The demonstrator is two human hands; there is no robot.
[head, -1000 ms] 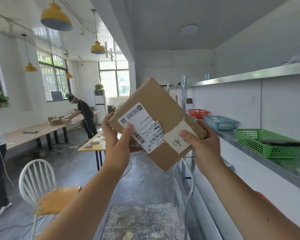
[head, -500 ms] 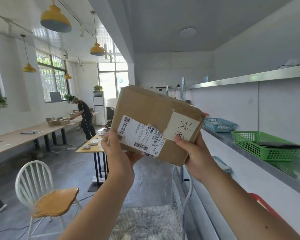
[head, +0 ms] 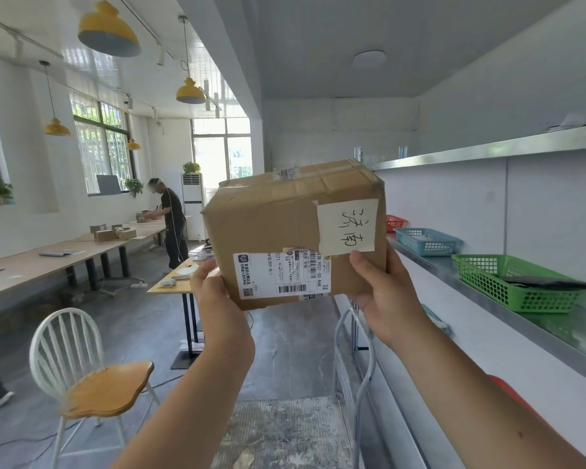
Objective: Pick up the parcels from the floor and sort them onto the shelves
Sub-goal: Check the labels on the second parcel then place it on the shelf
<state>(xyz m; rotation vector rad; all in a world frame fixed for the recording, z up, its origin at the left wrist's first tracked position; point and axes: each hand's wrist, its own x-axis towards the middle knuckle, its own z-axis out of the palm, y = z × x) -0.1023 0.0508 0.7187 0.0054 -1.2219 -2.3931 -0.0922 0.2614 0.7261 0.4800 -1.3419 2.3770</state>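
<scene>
I hold a brown cardboard parcel up at chest height in front of me. It carries a white shipping label low on its front and a pale handwritten note at its upper right. My left hand grips its lower left corner and my right hand its lower right edge, thumb on the front. The metal shelf runs along the wall to my right, with a second shelf above it.
On the shelf stand a green basket holding a dark flat packet, a blue basket and a red basket. A white chair with a wooden seat is at lower left. A person works at long tables. A metal cart frame stands below.
The parcel has turned in my hands from a tilted diamond pose to nearly level, its front now facing me. Both hands slid to its lower corners.
</scene>
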